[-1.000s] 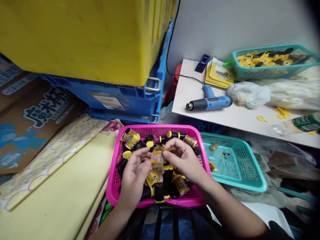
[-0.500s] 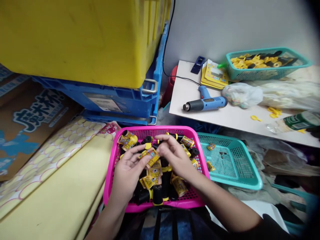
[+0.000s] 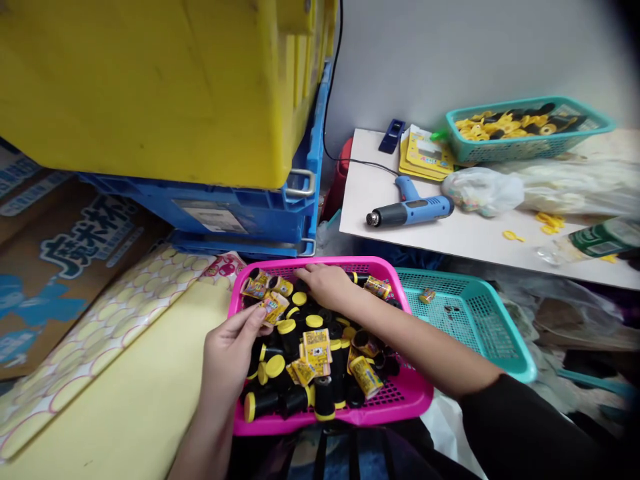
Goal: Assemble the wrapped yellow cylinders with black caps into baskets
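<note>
My left hand is closed, with thumb and fingers pinching a flat yellow printed label over the left side of the pink basket. At the basket's far side, my right hand reaches down with its fingers curled among the pieces. Its fingertips are partly hidden, and what they grip cannot be made out. The basket holds many small black bottles with yellow caps. Several have yellow printed sleeves round them, such as the sleeved bottle at the right. Loose labels lie in the middle of the heap.
A teal basket with a few small pieces stands to the right. Behind it, a white table bears a blue heat gun, yellow cards and another teal basket. Stacked blue crates and a yellow bin rise at the left.
My hands have parted. The left has drawn back to the left with the label, while the right has left it and reached to the basket's far side. The view has shifted slightly.
</note>
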{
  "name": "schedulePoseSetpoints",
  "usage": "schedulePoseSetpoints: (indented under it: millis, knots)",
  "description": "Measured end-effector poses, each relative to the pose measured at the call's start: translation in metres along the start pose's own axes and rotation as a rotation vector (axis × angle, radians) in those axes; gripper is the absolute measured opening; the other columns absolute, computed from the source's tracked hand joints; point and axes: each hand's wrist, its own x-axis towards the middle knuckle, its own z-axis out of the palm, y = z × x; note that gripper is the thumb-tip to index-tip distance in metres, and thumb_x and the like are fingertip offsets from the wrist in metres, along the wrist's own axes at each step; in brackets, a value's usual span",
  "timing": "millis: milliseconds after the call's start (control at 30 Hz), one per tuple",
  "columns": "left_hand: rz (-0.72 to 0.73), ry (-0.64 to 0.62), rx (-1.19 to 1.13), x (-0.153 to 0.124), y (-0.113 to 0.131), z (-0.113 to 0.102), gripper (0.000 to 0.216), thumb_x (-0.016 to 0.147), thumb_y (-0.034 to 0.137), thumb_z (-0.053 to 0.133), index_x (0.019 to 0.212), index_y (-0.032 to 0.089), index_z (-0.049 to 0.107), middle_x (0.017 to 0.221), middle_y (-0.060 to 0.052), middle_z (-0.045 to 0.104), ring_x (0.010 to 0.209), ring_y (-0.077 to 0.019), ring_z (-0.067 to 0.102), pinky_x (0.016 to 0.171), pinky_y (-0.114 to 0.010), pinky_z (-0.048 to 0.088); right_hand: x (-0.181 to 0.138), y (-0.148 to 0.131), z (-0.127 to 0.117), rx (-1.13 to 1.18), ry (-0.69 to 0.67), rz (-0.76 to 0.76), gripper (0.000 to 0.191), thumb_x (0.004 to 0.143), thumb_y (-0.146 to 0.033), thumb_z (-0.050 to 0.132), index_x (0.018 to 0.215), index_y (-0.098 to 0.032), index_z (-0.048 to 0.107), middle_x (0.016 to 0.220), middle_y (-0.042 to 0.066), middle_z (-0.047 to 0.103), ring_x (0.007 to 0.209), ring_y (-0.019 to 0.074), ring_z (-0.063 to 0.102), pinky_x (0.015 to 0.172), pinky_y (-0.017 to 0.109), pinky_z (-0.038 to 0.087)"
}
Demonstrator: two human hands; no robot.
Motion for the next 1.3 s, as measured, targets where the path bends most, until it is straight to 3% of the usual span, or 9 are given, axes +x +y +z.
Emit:
schedulePoseSetpoints:
  millis: [67, 233, 467, 533, 633, 733, 867, 1133, 1300]
  knots:
    - [-0.001, 0.003, -0.01, 0.001, 0.0, 0.0, 0.039, 0.068, 0.048, 0.079, 0.09, 0.015, 0.079, 0.072, -0.005, 0.077, 0.062, -0.0189, 0.071, 0.068, -0.031, 0.06, -0.006, 0.001, -0.002, -0.041, 0.05, -0.074, 0.052, 0.094, -0.014, 0.043, 0.145, -0.022, 0.043, 0.128, 0.016, 0.054, 0.112, 0.0262, 0.053, 0.081, 0.033, 0.048]
    - [-0.003, -0.015, -0.027, 0.006, -0.003, 0.003, 0.036, 0.069, 0.046, 0.079, 0.089, 0.016, 0.08, 0.071, -0.004, 0.077, 0.062, -0.0185, 0.07, 0.068, -0.03, 0.059, -0.003, 0.006, -0.005, -0.085, -0.033, -0.401, 0.034, 0.099, -0.021, 0.04, 0.12, -0.02, 0.067, 0.125, 0.011, 0.059, 0.11, 0.0258, 0.046, 0.091, 0.037, 0.039]
    - [0.017, -0.031, -0.02, 0.005, -0.007, 0.0, 0.036, 0.069, 0.049, 0.079, 0.088, 0.017, 0.08, 0.07, -0.004, 0.076, 0.061, -0.0179, 0.069, 0.068, -0.03, 0.059, 0.011, 0.014, -0.001, 0.029, -0.148, -0.454, 0.047, 0.096, -0.011, 0.039, 0.142, -0.019, 0.05, 0.12, 0.013, 0.064, 0.105, 0.0237, 0.051, 0.091, 0.037, 0.04]
    - [0.038, -0.054, -0.022, 0.004, -0.007, -0.001, 0.035, 0.07, 0.049, 0.079, 0.087, 0.018, 0.08, 0.073, -0.005, 0.077, 0.06, -0.0173, 0.068, 0.065, -0.029, 0.059, 0.01, 0.017, -0.005, 0.078, -0.16, -0.467, 0.045, 0.092, -0.009, 0.047, 0.135, -0.016, 0.056, 0.118, 0.014, 0.064, 0.105, 0.0234, 0.052, 0.092, 0.037, 0.041]
    - [0.078, -0.1, -0.006, 0.003, -0.005, 0.0, 0.03, 0.071, 0.046, 0.078, 0.083, 0.019, 0.081, 0.076, -0.005, 0.077, 0.06, -0.016, 0.066, 0.064, -0.028, 0.058, -0.002, 0.021, -0.016, 0.298, 0.039, -0.365, 0.029, 0.086, -0.014, 0.064, 0.114, -0.012, 0.068, 0.11, 0.013, 0.063, 0.102, 0.0206, 0.054, 0.092, 0.035, 0.043]
    - [0.097, -0.151, 0.031, 0.003, -0.002, 0.001, 0.026, 0.074, 0.044, 0.076, 0.083, 0.02, 0.081, 0.076, -0.005, 0.077, 0.06, -0.0162, 0.067, 0.064, -0.028, 0.058, -0.022, 0.024, -0.024, 0.871, 0.273, -0.157, 0.033, 0.082, -0.034, 0.073, 0.106, -0.013, 0.066, 0.092, 0.006, 0.062, 0.082, 0.0129, 0.056, 0.076, 0.027, 0.047]
    - [0.108, -0.212, 0.004, 0.003, -0.006, 0.006, 0.03, 0.073, 0.045, 0.077, 0.086, 0.019, 0.081, 0.078, -0.006, 0.077, 0.059, -0.0162, 0.067, 0.062, -0.028, 0.059, -0.042, 0.018, -0.023, 1.521, 0.192, -0.073, 0.046, 0.074, -0.051, 0.076, 0.098, -0.014, 0.061, 0.076, -0.001, 0.06, 0.061, 0.0059, 0.052, 0.059, 0.019, 0.045]
    - [0.055, -0.213, -0.098, -0.003, -0.01, 0.011, 0.035, 0.071, 0.048, 0.079, 0.094, 0.022, 0.081, 0.089, -0.006, 0.078, 0.058, -0.0129, 0.068, 0.061, -0.025, 0.06, -0.043, 0.016, -0.018, 1.545, 0.033, -0.047, 0.043, 0.068, -0.047, 0.08, 0.086, -0.012, 0.063, 0.067, -0.003, 0.057, 0.057, 0.0044, 0.051, 0.054, 0.017, 0.042]
    - [0.022, -0.251, -0.11, -0.006, 0.002, 0.018, 0.038, 0.066, 0.051, 0.083, 0.092, 0.024, 0.081, 0.092, -0.005, 0.079, 0.067, -0.0158, 0.071, 0.065, -0.026, 0.063, -0.045, 0.013, -0.016, 1.428, 0.068, 0.008, 0.042, 0.067, -0.044, 0.081, 0.087, -0.012, 0.063, 0.065, -0.004, 0.056, 0.058, 0.0051, 0.05, 0.056, 0.018, 0.039]
